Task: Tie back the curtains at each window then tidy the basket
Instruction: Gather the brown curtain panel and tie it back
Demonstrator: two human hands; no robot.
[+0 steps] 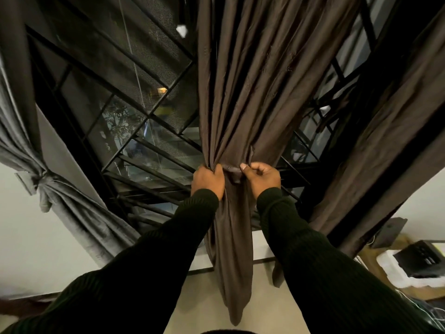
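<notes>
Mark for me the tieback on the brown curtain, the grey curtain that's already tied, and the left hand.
tieback (231, 169), head view, on the band between the hands.
grey curtain (45, 177), head view, on its knotted waist at left.
left hand (209, 180), head view, on the back of the hand.

The gathered brown fabric curtain (243, 97) runs off the top edge; its narrow brown tie band (230, 169) disappears behind both hands' curled fingers (218, 170).

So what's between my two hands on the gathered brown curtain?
In the head view, a short brown fabric tie band spans from left hand to right hand.
</notes>
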